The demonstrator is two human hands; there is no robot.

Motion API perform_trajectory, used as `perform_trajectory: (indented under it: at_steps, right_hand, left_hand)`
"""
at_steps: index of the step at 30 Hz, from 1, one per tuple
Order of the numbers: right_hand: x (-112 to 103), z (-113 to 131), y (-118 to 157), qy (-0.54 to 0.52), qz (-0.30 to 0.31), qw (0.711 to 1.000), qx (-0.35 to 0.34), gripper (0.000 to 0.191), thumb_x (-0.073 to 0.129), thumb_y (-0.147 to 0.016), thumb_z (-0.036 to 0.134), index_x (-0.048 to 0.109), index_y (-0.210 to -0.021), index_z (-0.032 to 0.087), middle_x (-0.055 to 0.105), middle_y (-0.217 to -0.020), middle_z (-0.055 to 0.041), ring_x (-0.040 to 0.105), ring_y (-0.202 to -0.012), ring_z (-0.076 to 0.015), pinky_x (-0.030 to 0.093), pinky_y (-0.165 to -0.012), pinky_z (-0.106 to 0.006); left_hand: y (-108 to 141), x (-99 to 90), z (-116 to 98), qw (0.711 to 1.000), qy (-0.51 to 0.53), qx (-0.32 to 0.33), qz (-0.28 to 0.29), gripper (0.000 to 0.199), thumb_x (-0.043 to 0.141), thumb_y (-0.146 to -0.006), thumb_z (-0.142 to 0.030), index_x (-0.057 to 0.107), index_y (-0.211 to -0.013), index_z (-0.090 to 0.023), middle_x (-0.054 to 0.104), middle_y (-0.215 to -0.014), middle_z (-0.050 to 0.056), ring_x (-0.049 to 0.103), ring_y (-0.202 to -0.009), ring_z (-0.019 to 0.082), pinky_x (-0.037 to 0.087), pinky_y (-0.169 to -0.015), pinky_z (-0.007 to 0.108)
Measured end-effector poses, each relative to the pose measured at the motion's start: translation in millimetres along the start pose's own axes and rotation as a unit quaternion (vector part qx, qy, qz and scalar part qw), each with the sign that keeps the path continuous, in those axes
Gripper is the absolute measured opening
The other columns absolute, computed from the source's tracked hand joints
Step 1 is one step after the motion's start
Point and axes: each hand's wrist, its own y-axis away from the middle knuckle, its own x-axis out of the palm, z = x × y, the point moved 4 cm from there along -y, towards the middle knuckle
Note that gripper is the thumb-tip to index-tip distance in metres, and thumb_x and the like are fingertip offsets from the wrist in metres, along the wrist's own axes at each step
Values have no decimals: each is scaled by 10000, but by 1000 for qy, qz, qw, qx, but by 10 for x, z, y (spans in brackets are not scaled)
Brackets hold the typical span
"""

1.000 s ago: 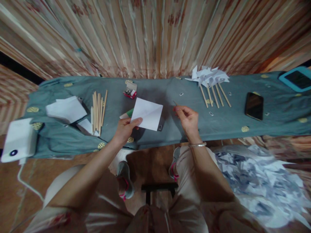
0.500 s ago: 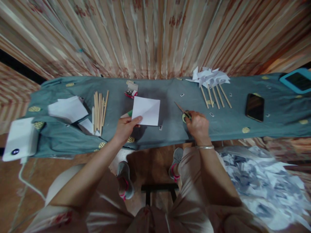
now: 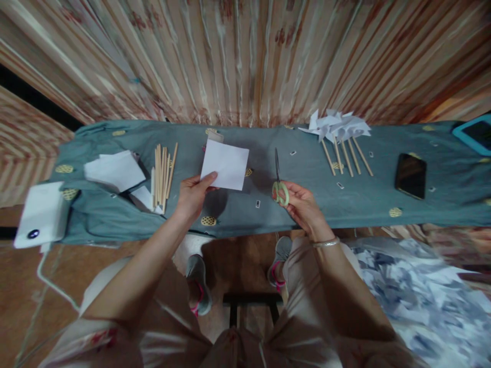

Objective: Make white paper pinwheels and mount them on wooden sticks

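The left hand pinched 1 white sheet at its edge, thumb on top; the right hand curled partly closed at the scissors' handles; a light, flat pinch, fingertips clear of the blades, seemed best; sticks lay leftward.

The square white paper sheet hides most of a small open box just behind it and the fingertips beneath it of the left hand. To the sheet's right, overlapping white paper pinwheels obscure one another. Farther right, the picture's edge cuts off a blue-framed dark-screened device and, nearer the wearer, a blurred heap of white folded paper. The print on a tiny black-and-white label, just to the sheet's near right, is illegible.
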Motion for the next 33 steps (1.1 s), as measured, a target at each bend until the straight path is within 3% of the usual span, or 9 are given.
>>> perform_trajectory:
  at_steps: [7, 13, 21, 33]
  right_hand:
    - [251, -110, 156, 26, 124, 990, 65, 502, 865, -604, 537, 769, -964, 200, 722, -730, -13, 612, -592, -105, 416, -489, -213]
    - [367, -103, 250, 68, 185, 979, 50, 481, 827, -653, 562, 775, -981, 214, 711, -704, -8, 585, -566, -100, 416, -492, -220]
    - [393, -189, 224, 71, 217, 972, 52, 418, 864, -649, 433, 782, -1012, 243, 715, -740, -2, 583, -621, -112, 447, -548, -243]
    - [397, -201, 209, 82, 196, 973, 86, 504, 906, -568, 435, 789, -1001, 206, 697, -709, 5, 555, -613, -78, 412, -522, -202]
  left_hand:
    - [-32, -28, -59, 1000, 19, -22, -6, 392, 884, -574, -410, 698, -795, -146, 734, -811, 44, 692, -671, 151, 583, -696, 307]
    - [-10, -35, -84, 997, 50, -51, -4, 327, 848, -664, -355, 691, -859, -145, 757, -819, 58, 719, -665, 163, 608, -706, 297]
    - [29, -10, -59, 995, 58, -86, 0, 222, 801, -734, -293, 694, -868, -151, 765, -862, 70, 732, -682, 171, 609, -696, 285]
    - [103, 73, -12, 991, 77, -108, 17, 126, 750, -772, -200, 675, -827, -115, 755, -774, 57, 707, -582, 137, 582, -581, 218]
